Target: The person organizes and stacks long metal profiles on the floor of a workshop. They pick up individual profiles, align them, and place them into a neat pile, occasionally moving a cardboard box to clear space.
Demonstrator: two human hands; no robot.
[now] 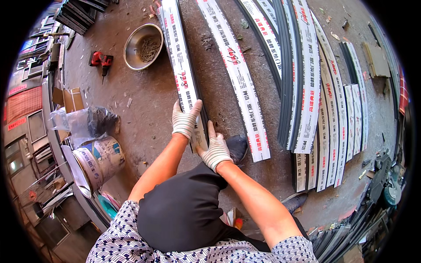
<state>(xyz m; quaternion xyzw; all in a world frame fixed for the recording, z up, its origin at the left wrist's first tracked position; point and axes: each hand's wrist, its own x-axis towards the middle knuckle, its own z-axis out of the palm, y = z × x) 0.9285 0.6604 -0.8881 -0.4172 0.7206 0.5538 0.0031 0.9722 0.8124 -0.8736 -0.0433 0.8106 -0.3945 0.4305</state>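
A long dark metal profile strip [182,72] with white printed protective film runs from the top of the view toward me. My left hand [186,119], in a striped whitish glove, closes round it a little above its near end. On the right edge of that same near end, my right hand [216,150] grips with thumb and fingers either side; its glove matches. The underside of the strip is hidden. To the right, another film-covered profile strip [232,65] lies on the floor, apart from my hands.
Stacks of wrapped profiles [307,87] lie at the right. At the upper left are a metal bowl [131,57] of screw-like pieces and a red cordless drill [101,60]. A bucket [98,160] lies on its side at the left, beside plastic sheeting [85,125] and a cardboard box [72,100].
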